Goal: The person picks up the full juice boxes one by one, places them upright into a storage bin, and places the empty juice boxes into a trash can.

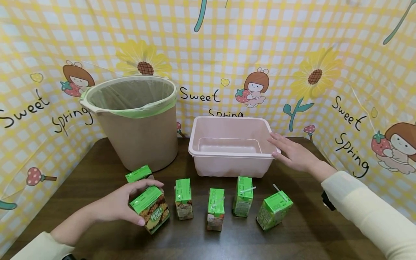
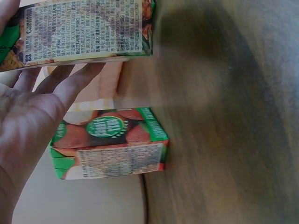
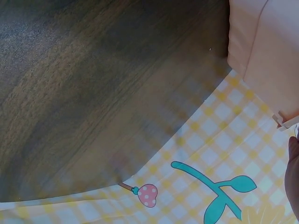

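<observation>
My left hand [image 1: 118, 202] grips a small green-topped drink carton [image 1: 152, 209] with brown food pictures, thumb on the near side and fingers over the far side. In the left wrist view, the held carton [image 2: 88, 32] shows its printed panel, above the table. Just behind it stands another green-topped carton [image 1: 139, 174], partly hidden by the hand; its red-pictured front [image 2: 110, 135] shows in the left wrist view. My right hand [image 1: 294, 153] rests on the right rim of a pale pink plastic tub [image 1: 232, 164], fingers stretched over the edge, thumb at the front corner. The tub's inside shows nothing in it.
More drink cartons stand in a loose row: one [image 1: 183, 198] by the left hand, one [image 1: 216, 209] mid-table, one [image 1: 243, 196] with a straw, and an angled one [image 1: 274, 209] with a straw. A tall beige bin [image 1: 146, 137] with a green liner stands back left, before a checked cloth [image 1: 208, 47].
</observation>
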### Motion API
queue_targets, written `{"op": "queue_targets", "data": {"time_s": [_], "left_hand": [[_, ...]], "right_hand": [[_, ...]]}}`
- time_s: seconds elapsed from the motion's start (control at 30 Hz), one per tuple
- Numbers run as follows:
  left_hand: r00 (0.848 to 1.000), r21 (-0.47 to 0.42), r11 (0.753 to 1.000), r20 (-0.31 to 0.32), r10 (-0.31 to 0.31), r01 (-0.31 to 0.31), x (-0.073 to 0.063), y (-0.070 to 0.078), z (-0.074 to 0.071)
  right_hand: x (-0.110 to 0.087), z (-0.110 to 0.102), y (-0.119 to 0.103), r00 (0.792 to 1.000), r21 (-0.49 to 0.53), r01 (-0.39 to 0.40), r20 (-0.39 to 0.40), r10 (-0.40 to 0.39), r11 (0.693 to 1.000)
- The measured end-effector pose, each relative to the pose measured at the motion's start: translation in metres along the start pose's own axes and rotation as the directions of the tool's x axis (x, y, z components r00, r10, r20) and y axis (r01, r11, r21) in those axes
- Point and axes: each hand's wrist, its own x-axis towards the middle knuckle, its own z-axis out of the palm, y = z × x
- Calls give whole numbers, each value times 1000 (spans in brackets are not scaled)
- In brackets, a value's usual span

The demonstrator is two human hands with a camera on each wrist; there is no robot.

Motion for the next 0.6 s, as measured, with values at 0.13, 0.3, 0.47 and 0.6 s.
{"op": "queue_targets", "data": {"time_s": [0.13, 0.3, 0.47, 0.6], "left_hand": [[999, 39, 999, -16, 39, -38, 0, 9, -1], [998, 64, 996, -33, 61, -59, 2, 21, -4], [996, 52, 997, -49, 68, -66, 3, 34, -5], [996, 41, 998, -74, 54, -51, 6, 47, -7]], "right_hand": [[0, -1, 0, 1000, 0, 0, 4, 0, 1000], [0, -3, -1, 1000, -8, 8, 5, -7, 1000], [1, -6, -2, 1000, -41, 24, 15, -23, 999], [2, -7, -1, 999, -70, 31, 20, -29, 997]]}}
